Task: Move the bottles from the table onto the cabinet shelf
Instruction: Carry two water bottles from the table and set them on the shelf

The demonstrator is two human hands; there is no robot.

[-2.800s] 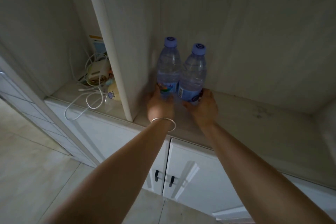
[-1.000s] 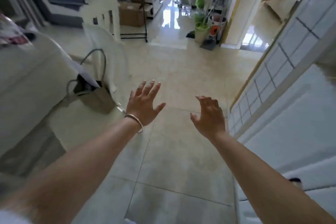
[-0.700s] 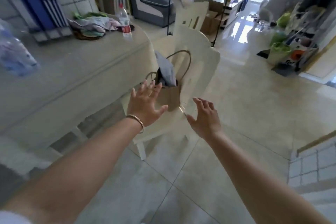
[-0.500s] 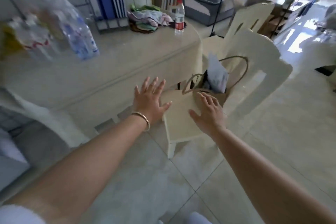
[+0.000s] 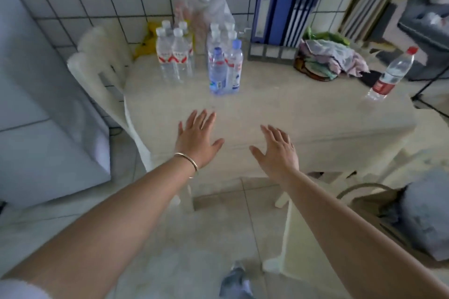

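Beige table [image 5: 303, 114] edge beneath both flat, empty hands; bottles [image 5: 224, 69] beyond.

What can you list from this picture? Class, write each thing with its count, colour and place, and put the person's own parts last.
blue-capped bottles: two, clear with blue labels, front of the bottle group on the table
white-capped bottles: two clusters, count unclear, behind and left of the blue pair
red-capped bottle: one, clear with red label, alone at the table's right end
table: one, cream, against the tiled wall
folders: several, blue, upright in a rack by the wall
cloths: a heap, mixed colours, right of the rack
chair: one, cream, left of the table
bracelet: one, metal, left wrist
left hand: open, over the table's near edge
right hand: open, beside it, holding nothing
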